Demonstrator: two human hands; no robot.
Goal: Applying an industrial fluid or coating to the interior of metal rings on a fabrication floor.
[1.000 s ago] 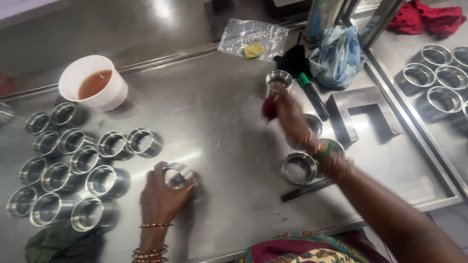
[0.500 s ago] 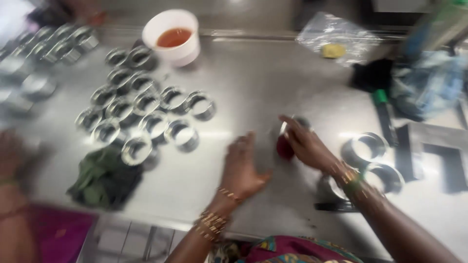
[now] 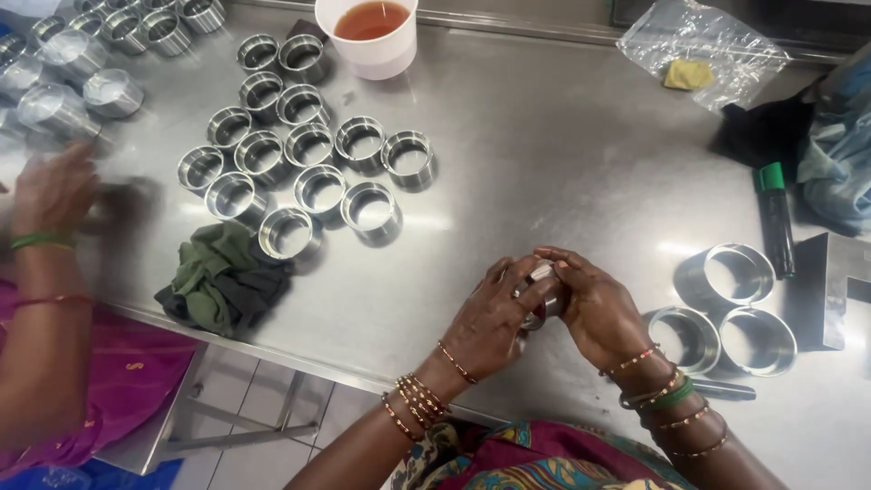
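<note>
A brushed steel table point(image 3: 562, 163) fills the view, catching bright patches of overhead light; its front edge runs diagonally at lower left; beneath it pale floor tiles point(image 3: 263, 436) and grey metal legs point(image 3: 186, 413) show; a raised ledge point(image 3: 544, 32) borders the far side.

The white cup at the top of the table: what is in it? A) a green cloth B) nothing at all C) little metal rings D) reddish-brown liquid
D: the white cup holds a reddish-brown liquid, while the metal rings stand outside it on the steel table and the green cloth lies near the table's front edge.
</note>
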